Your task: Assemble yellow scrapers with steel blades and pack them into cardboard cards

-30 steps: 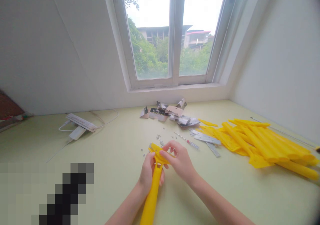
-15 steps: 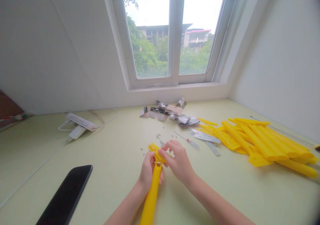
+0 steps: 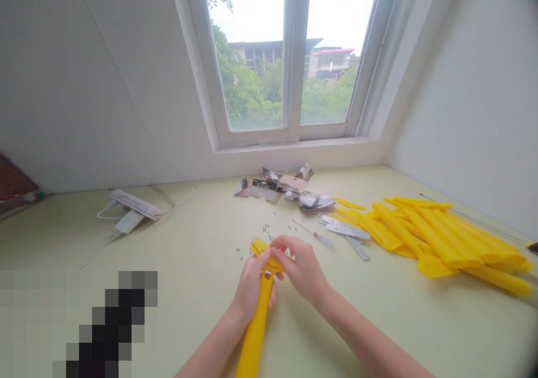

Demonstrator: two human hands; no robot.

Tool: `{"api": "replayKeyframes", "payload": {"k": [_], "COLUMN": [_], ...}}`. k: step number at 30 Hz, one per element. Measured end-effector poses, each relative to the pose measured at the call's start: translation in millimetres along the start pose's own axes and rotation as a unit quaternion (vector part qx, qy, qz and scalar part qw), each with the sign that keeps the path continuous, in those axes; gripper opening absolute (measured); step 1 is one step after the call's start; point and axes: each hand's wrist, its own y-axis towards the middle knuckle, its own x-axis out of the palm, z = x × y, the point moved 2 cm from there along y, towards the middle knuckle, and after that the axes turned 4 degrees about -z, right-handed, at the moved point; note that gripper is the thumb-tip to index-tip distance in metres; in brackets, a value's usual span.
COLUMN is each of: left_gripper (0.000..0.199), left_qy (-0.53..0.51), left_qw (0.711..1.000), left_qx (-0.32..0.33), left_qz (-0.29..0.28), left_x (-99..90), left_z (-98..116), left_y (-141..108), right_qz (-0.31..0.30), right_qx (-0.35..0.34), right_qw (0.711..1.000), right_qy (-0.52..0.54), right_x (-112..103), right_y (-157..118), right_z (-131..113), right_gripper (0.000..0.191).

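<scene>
A yellow plastic scraper (image 3: pixel 254 336) points away from me, its long handle toward my body and its wider head at the far end. My left hand (image 3: pixel 249 288) is closed around the neck just below the head, thumb on top. With the fingertips of my right hand (image 3: pixel 306 263) I pinch the right side of the head; whether a small part sits between them is hidden. Small screws and nuts (image 3: pixel 268 232) lie scattered just beyond the head. To their right rests a screwdriver (image 3: pixel 316 235) with a clear handle and a red collar.
Flat metal plates (image 3: pixel 348 232) and a pile of yellow scraper parts (image 3: pixel 445 238) lie on the right. Torn card packaging (image 3: pixel 290 185) is heaped below the window. On the left sit a white power strip (image 3: pixel 137 205) and a dark pixelated object (image 3: pixel 111 322).
My left thumb has slid up toward the right fingertips on the scraper head, and the right hand has turned slightly. The scraper stays in nearly the same place.
</scene>
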Motion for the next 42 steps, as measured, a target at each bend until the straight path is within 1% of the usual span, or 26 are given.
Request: {"api": "replayKeyframes", "payload": {"k": [3, 6, 10, 13, 17, 23, 25, 28, 29, 31, 34, 38, 42], "left_gripper": [0.043, 0.044, 0.045, 0.043, 0.040, 0.041, 0.042, 0.042, 0.042, 0.043, 0.041, 0.038, 0.033], "left_qy": [0.002, 0.014, 0.033, 0.038, 0.042, 0.046, 0.042, 0.034, 0.032, 0.026, 0.014, 0.027, 0.041], "left_qw": [1.000, 1.000, 0.999, 0.999, 0.999, 0.999, 0.999, 0.999, 0.999, 0.999, 1.000, 1.000, 0.999], "left_qx": [-0.013, -0.023, -0.018, -0.018, -0.016, -0.010, -0.007, -0.006, -0.006, -0.006, -0.011, -0.007, 0.001], "left_qz": [0.001, 0.016, 0.023, 0.023, 0.023, 0.017, 0.015, 0.021, 0.022, 0.020, 0.016, 0.005, -0.009], "left_x": [2.2, 3.3, 5.0, 6.4, 6.6, 5.3, 5.1, 4.7, 4.5, 4.6, 5.1, 6.0, 5.5], "left_z": [1.5, 2.8, 5.7, 7.5, 7.3, 5.3, 5.1, 4.2, 3.7, 2.9, 2.1, 2.1, 1.8], "left_y": [-1.3, -3.0, -4.9, -5.7, -6.4, -7.0, -6.7, -5.9, -5.6, -5.2, -5.2, -5.1, -4.7], "right_qz": [-0.014, -0.037, -0.062, -0.057, -0.059, -0.062, -0.092, -0.170, -0.183, -0.181, -0.158, -0.156, -0.170], "right_qx": [0.000, 0.005, 0.034, 0.045, 0.036, 0.033, 0.042, 0.077, 0.087, 0.100, 0.110, 0.108, 0.109], "right_qw": [1.000, 0.996, 0.984, 0.982, 0.982, 0.986, 0.979, 0.948, 0.940, 0.937, 0.945, 0.949, 0.938], "right_qy": [0.022, 0.087, 0.161, 0.172, 0.174, 0.152, 0.179, 0.258, 0.274, 0.281, 0.263, 0.250, 0.281], "right_x": [-3.0, -4.2, -4.4, -6.8, -8.8, -9.4, -10.5, -11.4, -11.9, -13.0, -14.0, -14.9, -14.9], "right_y": [2.4, 4.9, 8.3, 10.9, 11.7, 10.5, 11.3, 12.2, 12.4, 12.7, 13.0, 13.6, 13.7], "right_z": [0.1, -0.2, 3.8, 7.8, 8.8, 6.9, 6.9, 7.8, 8.3, 10.0, 12.8, 14.7, 14.7], "right_gripper": [0.018, 0.019, 0.019, 0.019, 0.019, 0.021, 0.021, 0.023, 0.024, 0.024, 0.024, 0.023, 0.024]}}
